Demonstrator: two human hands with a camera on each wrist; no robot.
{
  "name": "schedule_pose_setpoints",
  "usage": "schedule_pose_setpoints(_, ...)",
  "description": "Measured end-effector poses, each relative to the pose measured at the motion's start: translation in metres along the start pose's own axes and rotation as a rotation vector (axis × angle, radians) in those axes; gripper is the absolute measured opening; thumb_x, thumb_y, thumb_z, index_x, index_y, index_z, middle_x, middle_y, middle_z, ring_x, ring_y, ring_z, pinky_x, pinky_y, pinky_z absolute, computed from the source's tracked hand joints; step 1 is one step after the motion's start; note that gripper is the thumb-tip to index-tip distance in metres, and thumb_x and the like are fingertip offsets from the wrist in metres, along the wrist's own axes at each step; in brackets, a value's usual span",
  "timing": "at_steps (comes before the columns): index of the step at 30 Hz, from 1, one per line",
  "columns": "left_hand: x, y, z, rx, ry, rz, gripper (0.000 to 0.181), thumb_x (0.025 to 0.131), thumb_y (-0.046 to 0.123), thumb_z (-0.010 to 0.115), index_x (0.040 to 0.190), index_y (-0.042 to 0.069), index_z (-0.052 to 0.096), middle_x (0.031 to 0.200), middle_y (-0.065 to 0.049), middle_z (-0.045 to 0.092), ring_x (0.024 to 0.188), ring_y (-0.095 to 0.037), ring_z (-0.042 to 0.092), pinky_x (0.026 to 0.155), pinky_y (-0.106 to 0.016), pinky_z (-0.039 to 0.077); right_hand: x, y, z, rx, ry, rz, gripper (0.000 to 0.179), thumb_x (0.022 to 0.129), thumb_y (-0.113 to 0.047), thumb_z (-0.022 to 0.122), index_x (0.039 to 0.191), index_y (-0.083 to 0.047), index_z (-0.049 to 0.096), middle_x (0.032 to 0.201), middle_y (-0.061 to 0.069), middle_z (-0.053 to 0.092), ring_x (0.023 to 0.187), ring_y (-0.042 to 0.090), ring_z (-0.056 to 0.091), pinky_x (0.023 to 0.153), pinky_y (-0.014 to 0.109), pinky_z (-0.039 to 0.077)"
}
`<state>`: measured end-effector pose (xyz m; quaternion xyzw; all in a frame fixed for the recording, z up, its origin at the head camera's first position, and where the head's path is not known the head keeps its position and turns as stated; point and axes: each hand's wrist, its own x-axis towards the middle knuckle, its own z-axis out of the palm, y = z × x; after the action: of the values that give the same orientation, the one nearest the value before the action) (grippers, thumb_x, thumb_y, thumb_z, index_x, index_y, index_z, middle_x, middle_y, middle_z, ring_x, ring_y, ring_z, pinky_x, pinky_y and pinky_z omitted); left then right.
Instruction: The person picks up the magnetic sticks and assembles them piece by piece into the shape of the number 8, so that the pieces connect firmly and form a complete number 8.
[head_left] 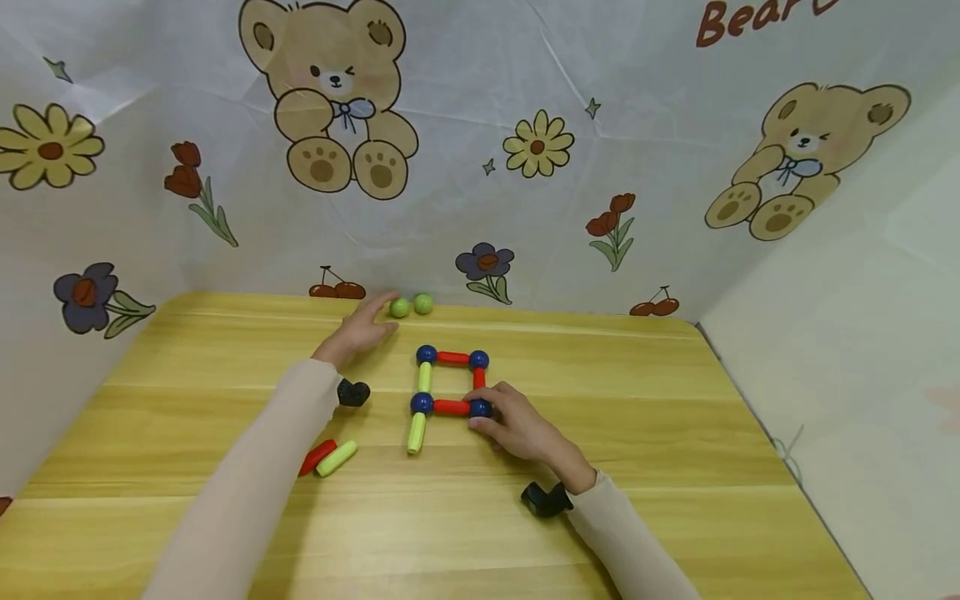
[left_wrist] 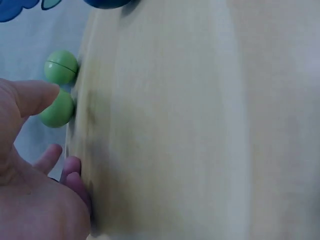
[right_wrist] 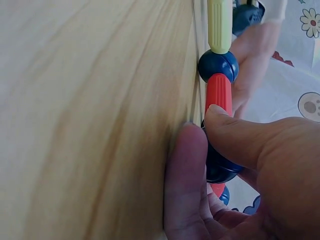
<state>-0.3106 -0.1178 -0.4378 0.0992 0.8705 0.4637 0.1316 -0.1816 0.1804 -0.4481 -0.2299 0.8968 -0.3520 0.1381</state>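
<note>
My left hand (head_left: 358, 333) reaches to the table's back edge, fingers spread and holding nothing. Just past its fingertips sit two green balls (head_left: 423, 303); in the left wrist view the thumb overlaps the nearer green ball (left_wrist: 57, 111), and contact is unclear. A square of rods and blue balls lies mid-table: red rods (head_left: 452, 358), a pale yellow-green rod (head_left: 425, 377) on its left side, and another yellow-green rod (head_left: 416, 433) sticking out toward me. With thumb and fingers, my right hand (head_left: 522, 429) grips the square's near right blue ball (right_wrist: 222, 167), the thumb reaching onto the red rod (right_wrist: 218, 90).
A loose red rod (head_left: 318, 457) and a loose yellow-green rod (head_left: 337, 458) lie side by side next to the left forearm. Behind the wooden table (head_left: 637, 383) hangs a cloth (head_left: 465, 75) printed with bears and flowers. A pale wall stands at the right.
</note>
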Motion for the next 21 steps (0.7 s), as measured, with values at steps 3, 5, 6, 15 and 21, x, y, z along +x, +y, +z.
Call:
schedule_pose_setpoints(3, 0.002, 0.005, -0.002, 0.096, -0.012, 0.046, 0.058, 0.107, 0.012, 0.050, 0.161, 0.008, 0.029, 0.168, -0.025, 0.020, 0.155, -0.047, 0.012, 0.117, -0.073, -0.005, 0.000, -0.002, 0.000, 0.004, -0.003, -0.002, 0.034, 0.104, -0.017, 0.062, 0.137, -0.007, 0.061, 0.106, 0.012, 0.050, 0.058, 0.010, 0.057, 0.061, 0.024, 0.050)
schedule_pose_setpoints(5, 0.001, 0.008, -0.002, 0.161, -0.011, 0.086, 0.053, 0.106, 0.010, 0.051, 0.156, 0.004, 0.038, 0.164, -0.027, 0.029, 0.152, -0.049, 0.021, 0.119, -0.072, 0.001, 0.000, -0.003, 0.001, 0.002, -0.008, -0.005, 0.034, 0.105, -0.017, 0.062, 0.137, -0.007, 0.061, 0.105, 0.013, 0.050, 0.058, 0.009, 0.057, 0.061, 0.024, 0.050)
schedule_pose_setpoints(6, -0.001, 0.009, -0.001, 0.184, -0.005, 0.110, 0.048, 0.105, 0.008, 0.051, 0.152, 0.001, 0.044, 0.160, -0.028, 0.036, 0.150, -0.049, 0.027, 0.120, -0.070, 0.007, 0.000, -0.003, 0.001, 0.002, -0.008, -0.003, 0.034, 0.105, -0.017, 0.062, 0.137, -0.007, 0.061, 0.105, 0.012, 0.050, 0.058, 0.009, 0.057, 0.061, 0.024, 0.050)
schedule_pose_setpoints(15, -0.022, 0.007, 0.006, 0.258, 0.065, 0.208, 0.028, 0.104, 0.005, 0.056, 0.129, -0.004, 0.065, 0.138, -0.028, 0.059, 0.128, -0.043, 0.053, 0.109, -0.056, 0.041, 0.000, -0.003, -0.002, -0.003, -0.001, -0.003, 0.033, 0.104, -0.017, 0.063, 0.136, -0.007, 0.062, 0.107, 0.014, 0.050, 0.057, 0.010, 0.056, 0.061, 0.024, 0.049)
schedule_pose_setpoints(21, -0.050, 0.013, 0.012, 0.208, 0.055, 0.284, 0.025, 0.100, 0.007, 0.067, 0.123, -0.001, 0.068, 0.122, -0.020, 0.066, 0.081, -0.023, 0.053, 0.074, -0.037, 0.045, -0.001, -0.003, -0.003, -0.014, -0.003, 0.006, 0.033, 0.104, -0.018, 0.062, 0.136, -0.008, 0.061, 0.107, 0.014, 0.051, 0.057, 0.010, 0.056, 0.062, 0.024, 0.049)
